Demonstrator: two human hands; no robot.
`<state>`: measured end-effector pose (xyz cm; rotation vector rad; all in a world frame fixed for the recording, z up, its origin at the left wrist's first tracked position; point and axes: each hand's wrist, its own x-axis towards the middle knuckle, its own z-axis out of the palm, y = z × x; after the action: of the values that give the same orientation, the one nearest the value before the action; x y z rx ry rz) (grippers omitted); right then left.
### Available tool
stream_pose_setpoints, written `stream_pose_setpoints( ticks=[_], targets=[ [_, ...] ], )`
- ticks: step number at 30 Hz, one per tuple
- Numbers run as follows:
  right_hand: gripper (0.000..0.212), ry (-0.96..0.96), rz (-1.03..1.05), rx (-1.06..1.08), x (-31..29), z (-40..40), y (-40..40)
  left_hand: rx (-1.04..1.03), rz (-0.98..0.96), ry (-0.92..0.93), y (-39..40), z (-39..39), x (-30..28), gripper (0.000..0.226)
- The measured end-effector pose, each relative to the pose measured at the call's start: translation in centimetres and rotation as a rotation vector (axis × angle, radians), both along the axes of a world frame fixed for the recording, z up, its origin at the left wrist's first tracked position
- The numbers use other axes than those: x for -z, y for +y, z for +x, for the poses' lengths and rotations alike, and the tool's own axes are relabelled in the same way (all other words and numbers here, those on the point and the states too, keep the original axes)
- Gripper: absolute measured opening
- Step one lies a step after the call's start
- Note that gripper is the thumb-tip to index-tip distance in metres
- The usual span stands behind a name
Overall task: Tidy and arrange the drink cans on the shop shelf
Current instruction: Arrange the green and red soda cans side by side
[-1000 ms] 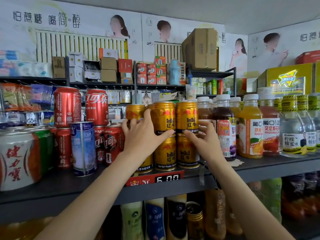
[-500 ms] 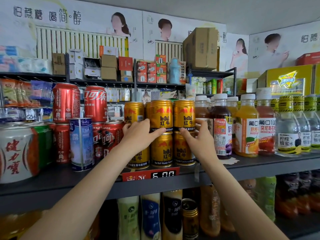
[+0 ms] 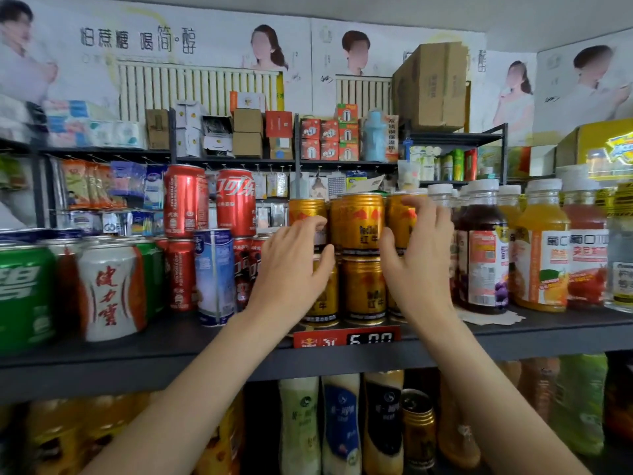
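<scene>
Gold Red Bull cans stand two high in three columns on the dark shelf (image 3: 137,354). The middle column shows between my hands: an upper can (image 3: 361,221) on a lower can (image 3: 363,289). My left hand (image 3: 294,265) covers the left column, its loosely bent fingers reaching the upper left can (image 3: 305,210). My right hand (image 3: 418,255) covers the right column, with its fingertips at the top of the upper right can (image 3: 397,214). Neither hand grips a can.
Left of the gold cans stand red cola cans (image 3: 185,200), a blue-white can (image 3: 214,275), a white-orange can (image 3: 109,289) and a green can (image 3: 20,293). Juice bottles (image 3: 541,248) crowd the right. A price tag (image 3: 346,337) hangs on the shelf edge. Bottles (image 3: 342,423) fill the shelf below.
Both hands have risen a little along the gold stack and drawn apart, and their fingers have loosened. The middle column now shows fully between them.
</scene>
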<state>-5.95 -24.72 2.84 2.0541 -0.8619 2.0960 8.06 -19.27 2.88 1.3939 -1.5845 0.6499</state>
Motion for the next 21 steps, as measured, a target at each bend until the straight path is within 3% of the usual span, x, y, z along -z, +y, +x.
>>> stream_pose_setpoints(
  ticks=[6, 10, 15, 21],
  targets=[
    [0.033, 0.113, -0.046, -0.18, -0.7, 7.8, 4.3, -0.085, -0.226, 0.034, 6.3, 7.1, 1.0, 0.031],
    [0.037, 0.175, 0.009, -0.349, -0.5, 14.4, 7.7, -0.219, -0.246, 0.027, 10.9, 13.9, 0.9, 0.029],
    [0.056, 0.369, 0.128, -0.461, 0.4, 22.9, 11.2, -0.353, -0.15, -0.051, 16.2, 22.5, -0.1, 0.033],
    [0.084, 0.315, 0.398, -0.445, 3.0, 28.2, 12.0, -0.393, 0.104, 0.069, 19.3, 29.0, 0.1, 0.047]
  ],
)
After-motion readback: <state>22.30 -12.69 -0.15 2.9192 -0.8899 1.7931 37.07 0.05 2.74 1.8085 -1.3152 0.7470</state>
